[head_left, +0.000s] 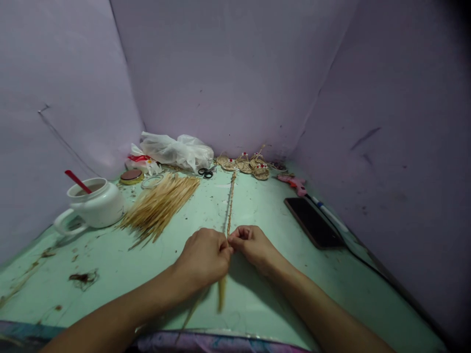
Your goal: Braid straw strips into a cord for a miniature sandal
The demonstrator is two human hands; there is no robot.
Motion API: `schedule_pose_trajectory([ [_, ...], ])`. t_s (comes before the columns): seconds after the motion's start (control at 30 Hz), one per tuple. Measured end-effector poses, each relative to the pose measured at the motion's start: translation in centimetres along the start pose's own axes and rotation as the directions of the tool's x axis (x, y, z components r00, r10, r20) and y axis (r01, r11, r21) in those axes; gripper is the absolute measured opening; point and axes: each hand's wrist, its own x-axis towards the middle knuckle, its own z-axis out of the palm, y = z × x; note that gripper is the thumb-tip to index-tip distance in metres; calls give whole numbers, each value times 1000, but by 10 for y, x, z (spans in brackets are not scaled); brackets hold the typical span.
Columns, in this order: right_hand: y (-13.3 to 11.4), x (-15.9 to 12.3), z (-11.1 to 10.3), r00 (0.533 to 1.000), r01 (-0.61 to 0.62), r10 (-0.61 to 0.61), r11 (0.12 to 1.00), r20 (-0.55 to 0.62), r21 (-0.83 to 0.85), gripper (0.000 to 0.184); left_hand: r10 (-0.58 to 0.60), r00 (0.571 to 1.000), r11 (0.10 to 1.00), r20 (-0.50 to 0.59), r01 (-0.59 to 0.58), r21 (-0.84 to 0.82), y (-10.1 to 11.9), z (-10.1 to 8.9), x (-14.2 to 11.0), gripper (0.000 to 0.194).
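A thin braided straw cord (pixel 231 201) runs from the middle of the table toward me. My left hand (pixel 206 257) is closed around its near end, the fingers curled over it. Pressed together at the same spot, the thumb and fingers of my right hand (pixel 252 245) pinch the cord. Loose straw ends (pixel 221 294) hang out below my left hand, and a thinner strand trails toward the table's front edge. To the left lies a fanned bundle of dry straw strips (pixel 162 206).
On the left stands a white mug (pixel 103 203) with a red stick. Scissors (pixel 206 172), a plastic bag (pixel 176 151) and woven straw pieces (pixel 245 164) lie at the back. A phone (pixel 312 223), a pink glue gun (pixel 294 185) and a cable occupy the right side.
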Motion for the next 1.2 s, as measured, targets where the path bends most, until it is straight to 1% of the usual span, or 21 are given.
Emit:
schedule_pose_trajectory([
  [0.13, -5, -4, 2, 997, -78, 78, 993, -2, 88, 5, 56, 998, 998, 33, -56, -1, 3, 4, -6, 25],
  [0.27, -4, -5, 6, 991, -130, 134, 974, -10, 183, 2, 125, 992, 989, -13, -123, 78, 4, 11, -9, 26],
  [0.3, -3, -5, 7, 991, -130, 135, 972, -9, 195, 2, 128, 992, 990, 6, -128, 65, 5, 10, -9, 26],
  [0.37, -2, -4, 8, 994, -109, 113, 971, -6, 214, 2, 96, 993, 994, 74, -92, -61, 4, 4, -4, 26],
  [0.4, -2, -4, 8, 995, -95, 98, 972, -2, 216, 3, 55, 995, 986, 83, -41, -161, 3, -1, -1, 27],
  [0.43, -2, -4, 8, 996, -84, 85, 974, 7, 209, 5, -6, 997, 961, 73, 26, -274, 2, -5, 2, 27],
  [0.47, -2, -4, 8, 997, -78, 75, 977, 21, 197, 9, -86, 994, 915, 63, 104, -390, 0, -9, 6, 26],
  [0.5, -3, -5, 7, 997, -71, 65, 980, 39, 184, 12, -168, 983, 848, 75, 182, -498, -1, -12, 10, 26],
  [0.53, -4, -5, 7, 997, -62, 53, 983, 55, 173, 15, -224, 966, 766, 126, 255, -590, -3, -14, 13, 27],
  [0.57, -4, -5, 6, 997, -49, 38, 984, 68, 170, 17, -237, 946, 680, 221, 324, -658, -4, -14, 16, 29],
  [0.6, -5, -4, 5, 996, -40, 27, 984, 80, 171, 16, -205, 921, 604, 332, 386, -697, -6, -13, 18, 29],
  [0.63, -6, -4, 4, 996, -33, 19, 986, 89, 166, 13, -149, 892, 552, 426, 433, -712, -8, -10, 20, 26],
  [0.67, -6, -3, 3, 995, -33, 18, 989, 99, 147, 11, -102, 870, 530, 482, 457, -714, -9, -8, 21, 20],
  [0.7, -6, -2, 1, 993, -40, 27, 993, 113, 114, 8, -81, 859, 539, 506, 465, -702, -10, -5, 22, 17],
  [0.77, -5, 0, -2, 989, -36, 32, 999, 147, 23, 5, -123, 860, 625, 494, 454, -635, -13, 1, 24, 17],
  [0.8, -4, 1, -4, 987, -6, 11, 999, 160, -33, 4, -165, 871, 679, 463, 441, -587, -13, 3, 25, 17],
  [0.87, -1, 2, -7, 982, 111, -82, 979, 167, -173, 2, -214, 903, 771, 371, 390, -504, -15, 8, 26, 14],
  [0.93, 0, 1, -10, 966, 248, -205, 902, 156, -352, 6, -191, 945, 830, 266, 300, -470, -15, 12, 26, 10],
  [1.0, -1, -3, -12, 948, 317, -276, 797, 156, -515, 12, -145, 970, 866, 193, 219, -449, -16, 14, 26, 11],
  [1.1, -7, -9, -15, 950, 293, -288, 685, 121, -667, 14, -121, 979, 897, 164, 179, -405, -16, 17, 26, 16],
  [1.2, -14, -17, -16, 962, 216, -269, 650, 45, -728, 13, -116, 982, 902, 146, 166, -399, -16, 19, 25, 15],
])
